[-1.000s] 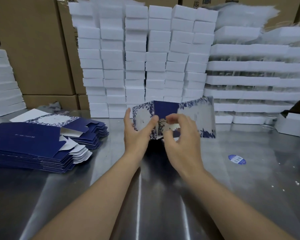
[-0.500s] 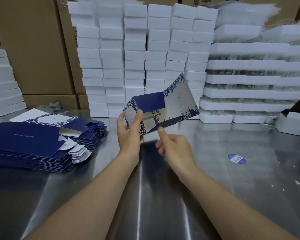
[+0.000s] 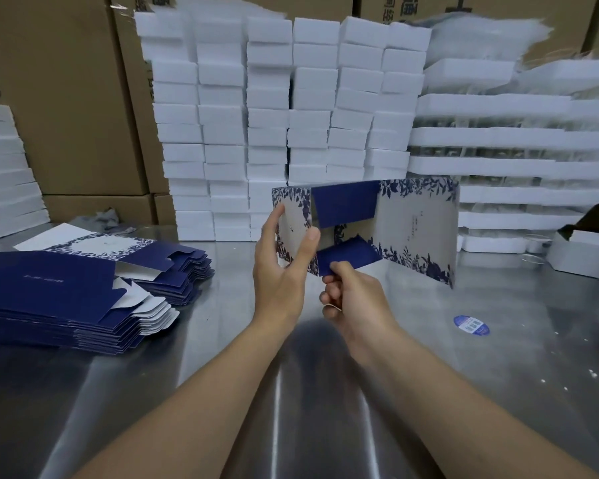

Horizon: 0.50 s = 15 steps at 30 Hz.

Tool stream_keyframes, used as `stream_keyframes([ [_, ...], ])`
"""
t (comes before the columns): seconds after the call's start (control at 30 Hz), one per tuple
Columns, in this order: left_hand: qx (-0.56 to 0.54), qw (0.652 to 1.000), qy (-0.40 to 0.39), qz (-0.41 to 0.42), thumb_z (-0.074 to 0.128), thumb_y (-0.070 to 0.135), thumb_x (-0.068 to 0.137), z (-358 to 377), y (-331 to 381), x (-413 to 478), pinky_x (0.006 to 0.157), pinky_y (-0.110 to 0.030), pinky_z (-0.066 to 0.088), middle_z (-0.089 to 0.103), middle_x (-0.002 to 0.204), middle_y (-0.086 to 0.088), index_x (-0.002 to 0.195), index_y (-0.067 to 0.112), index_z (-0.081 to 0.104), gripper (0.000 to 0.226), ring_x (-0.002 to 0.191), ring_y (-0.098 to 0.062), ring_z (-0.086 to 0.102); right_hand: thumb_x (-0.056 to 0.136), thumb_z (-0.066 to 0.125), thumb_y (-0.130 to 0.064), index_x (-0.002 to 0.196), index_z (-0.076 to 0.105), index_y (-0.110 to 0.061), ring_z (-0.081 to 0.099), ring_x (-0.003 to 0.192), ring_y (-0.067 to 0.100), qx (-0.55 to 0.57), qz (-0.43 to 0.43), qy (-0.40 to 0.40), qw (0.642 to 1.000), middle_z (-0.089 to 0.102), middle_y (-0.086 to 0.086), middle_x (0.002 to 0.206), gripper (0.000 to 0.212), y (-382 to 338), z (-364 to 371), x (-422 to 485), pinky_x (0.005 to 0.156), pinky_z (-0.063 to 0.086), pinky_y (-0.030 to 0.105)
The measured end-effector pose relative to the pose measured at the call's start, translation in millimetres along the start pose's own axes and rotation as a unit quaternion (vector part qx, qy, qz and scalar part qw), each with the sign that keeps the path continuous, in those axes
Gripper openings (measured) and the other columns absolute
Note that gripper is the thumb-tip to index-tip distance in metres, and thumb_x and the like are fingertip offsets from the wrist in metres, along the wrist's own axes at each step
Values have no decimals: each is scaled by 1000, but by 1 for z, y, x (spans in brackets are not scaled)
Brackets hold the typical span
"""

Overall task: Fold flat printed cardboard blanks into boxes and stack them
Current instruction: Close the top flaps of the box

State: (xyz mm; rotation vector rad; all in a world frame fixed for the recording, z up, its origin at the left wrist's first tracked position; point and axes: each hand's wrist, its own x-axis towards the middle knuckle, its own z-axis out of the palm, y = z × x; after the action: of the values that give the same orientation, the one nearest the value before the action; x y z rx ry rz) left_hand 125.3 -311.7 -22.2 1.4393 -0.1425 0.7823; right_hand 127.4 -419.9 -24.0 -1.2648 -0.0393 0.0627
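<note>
Spanning the foreground, the shiny metal counter [image 3: 222, 392] carries two bare forearms that lead up to the hands at its middle. The right hand [image 3: 357, 302] sits lowest and nearest, its fingers curled, pinching the edge of the lower blue flap [image 3: 350, 255] between thumb and forefinger. Just left of it and a little higher, the left hand [image 3: 279, 271] grips the left end panel of the half-formed box [image 3: 419, 229], thumb laid across the front face and fingers wrapped behind. The box stands upright and opened out in front of both hands, pale panels edged with dark blue floral print, its long panel running off to the right of the right hand. An upper blue flap [image 3: 344, 202] hangs down above the lower one, with a gap between them.

Left of the left hand, well apart, lies a stack of flat blanks [image 3: 49, 299], dark blue side up, and just behind it a second stack [image 3: 177, 267] with one printed blank on top. Right of the right hand a round blue sticker [image 3: 471, 325] lies on the counter. Farther right sits a small open white carton [image 3: 581, 252]. Beyond the hands rises a wall of white blocks [image 3: 274, 115], with long white trays [image 3: 498, 136] piled to its right, another white pile [image 3: 4, 174] at far left, and brown shipping cartons [image 3: 66, 98] behind everything.
</note>
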Motion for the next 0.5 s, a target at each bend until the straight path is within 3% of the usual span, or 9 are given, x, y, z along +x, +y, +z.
stream_keyframes([
  [0.07,25,1000,-11,0,68,77,76,5,1,-3,113,-22,36,38,158,27,155,57,35,88,141,12,39,103,55,-24,83,65,-11,56,55,10,-4,-21,10,1000,52,-3,55,27,1,0,1,51,41,24],
  [0.1,31,999,-18,-22,70,77,74,9,1,-3,108,-18,34,34,158,25,158,56,29,96,139,12,38,104,55,-27,83,68,-12,61,58,10,-9,-33,16,999,57,-4,57,29,0,2,1,54,45,24],
  [0.17,32,994,-40,-99,77,69,77,16,3,-5,104,-20,39,38,156,15,163,47,22,105,138,-1,45,106,56,-33,81,72,-15,71,68,9,-12,-52,30,998,70,-5,67,35,-1,3,1,64,53,29],
  [0.23,22,980,-73,-183,79,59,85,20,3,-10,104,-31,50,59,145,5,161,31,37,92,130,-13,60,105,59,-36,76,78,-15,77,80,13,-10,-65,38,997,79,0,80,41,1,2,0,74,59,35],
  [0.3,33,971,-105,-213,71,51,96,25,2,-14,89,-30,57,79,112,-2,126,19,73,43,106,-15,74,105,60,-37,74,78,-14,76,83,20,-21,-77,48,996,80,4,84,42,2,1,2,79,59,39],
  [0.33,28,970,-113,-215,66,48,100,28,2,-15,77,-25,57,82,98,-2,104,19,81,33,94,-11,77,105,61,-37,75,75,-14,73,81,22,-35,-83,51,995,77,5,83,40,3,0,4,78,58,41],
  [0.4,9,968,-104,-227,56,47,106,34,2,-17,64,-19,55,82,86,1,84,20,82,44,80,-6,77,104,62,-37,86,68,-15,66,75,21,-58,-101,45,992,70,5,82,29,2,-2,6,71,57,38],
  [0.5,6,970,-85,-228,46,46,110,40,5,-22,72,-24,54,79,75,8,76,26,80,53,77,-4,75,104,61,-37,88,65,-15,63,66,16,-81,-106,39,990,68,2,77,28,0,-4,6,63,54,32],
])
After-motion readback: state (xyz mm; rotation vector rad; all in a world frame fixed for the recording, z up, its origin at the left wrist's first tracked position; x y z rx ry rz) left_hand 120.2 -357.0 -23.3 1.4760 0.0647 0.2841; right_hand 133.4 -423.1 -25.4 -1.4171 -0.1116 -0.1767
